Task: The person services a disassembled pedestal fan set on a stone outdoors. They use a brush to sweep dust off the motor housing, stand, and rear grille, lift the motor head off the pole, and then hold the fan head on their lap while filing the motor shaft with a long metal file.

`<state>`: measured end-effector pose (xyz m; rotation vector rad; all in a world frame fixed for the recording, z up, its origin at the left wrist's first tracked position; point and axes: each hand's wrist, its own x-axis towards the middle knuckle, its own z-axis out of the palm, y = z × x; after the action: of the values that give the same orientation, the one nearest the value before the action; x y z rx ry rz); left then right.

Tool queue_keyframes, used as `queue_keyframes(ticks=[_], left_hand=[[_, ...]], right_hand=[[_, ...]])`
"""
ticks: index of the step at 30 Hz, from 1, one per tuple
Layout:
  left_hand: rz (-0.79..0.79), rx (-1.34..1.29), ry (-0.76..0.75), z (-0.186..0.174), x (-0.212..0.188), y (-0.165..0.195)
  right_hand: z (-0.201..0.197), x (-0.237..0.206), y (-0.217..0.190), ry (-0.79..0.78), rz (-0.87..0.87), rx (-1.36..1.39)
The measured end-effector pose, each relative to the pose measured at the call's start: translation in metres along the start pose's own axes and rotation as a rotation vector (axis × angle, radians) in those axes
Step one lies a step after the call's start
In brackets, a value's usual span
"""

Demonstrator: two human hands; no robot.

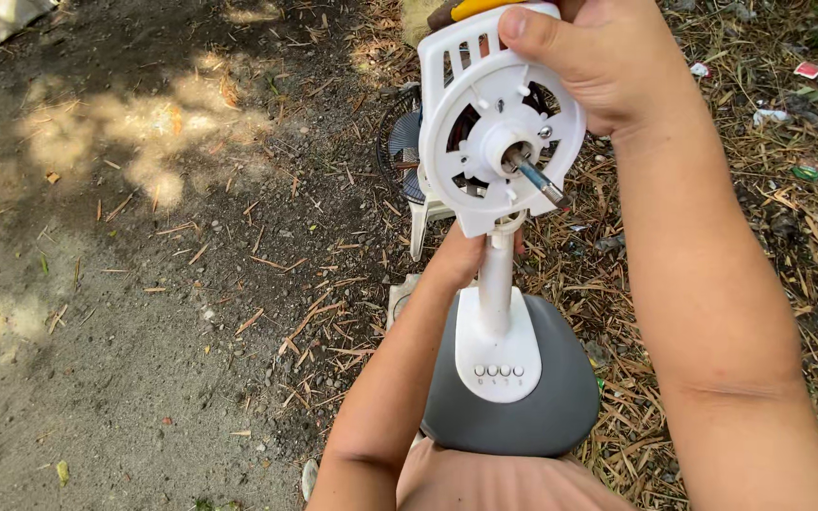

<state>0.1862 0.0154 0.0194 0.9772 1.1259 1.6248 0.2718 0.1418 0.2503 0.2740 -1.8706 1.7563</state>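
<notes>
Disassembly of a white fan motor housing (499, 123) is judged under way: it is gripped at top by the right hand (608, 61), its neck clasped underneath by the left hand (456, 260), above the grey base (523, 397); next, steady support is needed.

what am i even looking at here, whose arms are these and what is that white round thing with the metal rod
This is a single picture from a camera worn on a person's head, looking down at their own two bare arms. The white round plastic piece is the motor housing of a desk fan with its blades and guard taken off; the short metal shaft sticks out of its middle. The right hand grips the housing's top edge. The left hand holds the white plastic neck just below it. The fan's grey oval base, with a row of white buttons, sits near the person's lap. Below is dirt ground strewn with dry straw.
</notes>
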Motion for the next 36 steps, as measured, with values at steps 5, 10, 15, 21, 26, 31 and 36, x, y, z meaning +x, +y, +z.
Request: queue_keyframes(ticks=[5,10,15,21,26,31,36], left_hand=[[0.042,-0.041,-0.004,0.002,0.004,-0.001],[0.062,-0.055,0.008,0.006,0.003,-0.002],[0.063,-0.029,0.012,0.008,0.001,0.002],[0.053,-0.011,0.008,0.011,0.0,0.005],[0.074,-0.08,-0.01,0.011,-0.002,0.004],[0.062,-0.06,-0.001,0.012,-0.002,0.005],[0.068,-0.059,0.004,0.01,-0.004,0.007]], right_hand=[[0.004,0.004,-0.003,-0.017,-0.018,-0.035],[0.005,0.003,-0.006,-0.01,-0.03,-0.134],[0.002,-0.001,-0.006,-0.02,-0.09,-0.128],[-0.002,-0.004,-0.005,0.004,-0.138,-0.096],[0.0,-0.006,-0.006,-0.008,-0.123,-0.065],[0.003,-0.007,-0.01,-0.005,-0.108,-0.081],[0.005,-0.007,-0.01,-0.001,-0.15,-0.135]])
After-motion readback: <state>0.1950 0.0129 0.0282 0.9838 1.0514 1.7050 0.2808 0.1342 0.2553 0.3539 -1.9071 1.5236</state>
